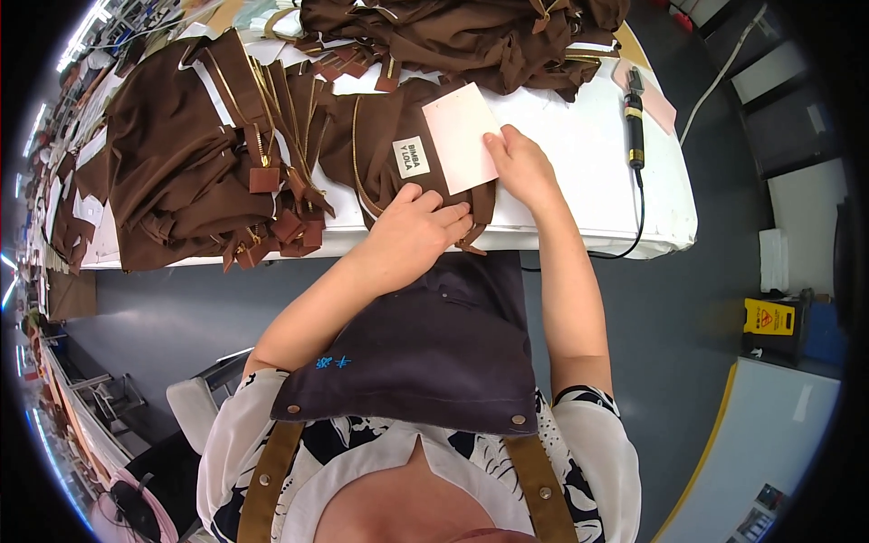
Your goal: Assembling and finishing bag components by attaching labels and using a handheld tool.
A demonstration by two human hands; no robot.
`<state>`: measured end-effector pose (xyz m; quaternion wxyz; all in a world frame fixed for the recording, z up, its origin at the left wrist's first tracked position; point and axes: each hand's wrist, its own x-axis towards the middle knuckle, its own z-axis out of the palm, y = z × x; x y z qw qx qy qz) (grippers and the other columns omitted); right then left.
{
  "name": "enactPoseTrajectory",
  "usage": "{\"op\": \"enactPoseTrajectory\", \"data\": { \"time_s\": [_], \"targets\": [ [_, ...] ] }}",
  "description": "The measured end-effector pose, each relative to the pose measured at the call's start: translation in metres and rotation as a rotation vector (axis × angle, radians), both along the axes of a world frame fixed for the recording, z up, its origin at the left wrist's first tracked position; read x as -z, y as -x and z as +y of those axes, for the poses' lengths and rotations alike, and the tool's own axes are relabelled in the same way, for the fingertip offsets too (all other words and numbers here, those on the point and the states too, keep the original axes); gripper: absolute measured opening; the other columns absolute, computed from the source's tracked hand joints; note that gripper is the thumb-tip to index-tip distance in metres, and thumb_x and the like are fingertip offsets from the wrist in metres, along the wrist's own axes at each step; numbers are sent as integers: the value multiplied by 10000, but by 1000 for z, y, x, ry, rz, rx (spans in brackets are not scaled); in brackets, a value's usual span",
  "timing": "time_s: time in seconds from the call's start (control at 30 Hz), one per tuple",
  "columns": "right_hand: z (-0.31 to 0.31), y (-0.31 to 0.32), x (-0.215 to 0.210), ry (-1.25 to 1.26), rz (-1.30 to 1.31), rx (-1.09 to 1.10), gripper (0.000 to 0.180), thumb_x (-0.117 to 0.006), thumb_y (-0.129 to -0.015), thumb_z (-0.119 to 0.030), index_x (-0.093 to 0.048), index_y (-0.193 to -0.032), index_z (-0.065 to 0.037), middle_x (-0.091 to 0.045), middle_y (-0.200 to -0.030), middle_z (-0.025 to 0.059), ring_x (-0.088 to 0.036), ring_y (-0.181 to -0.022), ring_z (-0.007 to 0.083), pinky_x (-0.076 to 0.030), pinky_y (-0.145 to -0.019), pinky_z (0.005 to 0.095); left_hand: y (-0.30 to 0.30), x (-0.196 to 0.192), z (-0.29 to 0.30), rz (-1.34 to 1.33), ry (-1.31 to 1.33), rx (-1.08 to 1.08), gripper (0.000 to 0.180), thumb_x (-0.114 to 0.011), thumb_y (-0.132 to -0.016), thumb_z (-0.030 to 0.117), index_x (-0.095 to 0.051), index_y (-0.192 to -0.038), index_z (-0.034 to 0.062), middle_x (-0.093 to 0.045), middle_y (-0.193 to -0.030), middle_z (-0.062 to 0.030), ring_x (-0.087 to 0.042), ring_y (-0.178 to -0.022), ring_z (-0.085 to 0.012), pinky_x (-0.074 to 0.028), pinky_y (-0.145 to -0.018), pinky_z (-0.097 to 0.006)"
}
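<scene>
A brown fabric pouch (380,127) with a gold zipper lies at the table's near edge, a small pale label (411,157) on its face. My left hand (418,226) rests on its lower part, fingers bent against the cloth. In my right hand (522,167) is a pale pink card (460,136), pinched at its right edge between thumb and fingers. The card lies over the pouch's right part, just beside the label, and hides the cloth beneath.
Brown zippered pouches with leather tabs are heaped at the left (172,154); more brown fabric (453,41) lies at the back. A black corded tool (634,127) sits at the right, near another pink piece (663,107). Its cable (641,217) runs over the white table's (579,181) front edge.
</scene>
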<state>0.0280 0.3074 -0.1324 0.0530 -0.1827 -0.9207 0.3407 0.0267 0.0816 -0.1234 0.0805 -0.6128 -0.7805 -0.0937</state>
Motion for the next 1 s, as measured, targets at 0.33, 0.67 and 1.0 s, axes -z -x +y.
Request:
{"op": "enactPoseTrajectory", "data": {
  "time_s": [0.33,0.67,1.0],
  "targets": [
    [-17,-12,-16,-296,-199,-169,477,-421,-1015,-434,-675,-949,-35,-721,-896,183,-689,-890,367,-528,-790,478,1,-5,0,-44,-20,-2,369,-575,-827,111,-702,-1173,111,-682,-1231,-2,-574,-961,-171,-403,-876,-328],
    [-2,-16,1,-220,25,1,290,-589,-931,-297,-683,-1032,-43,-724,-889,156,-691,-871,321,-526,-771,420,15,-22,-2,-343,-118,-110,328,-622,-933,214,-602,-1201,26,-571,-1341,-176,-562,-1160,-349,-415,-1012,-436],
    [-1,3,4,49,-172,-119,367,-688,-838,-366,-723,-948,-17,-727,-889,145,-698,-877,316,-537,-794,405,30,-10,2,-348,-143,-220,326,-653,-897,127,-557,-1176,-12,-561,-1341,-212,-545,-1217,-392,-440,-1039,-439]
  ]
}}
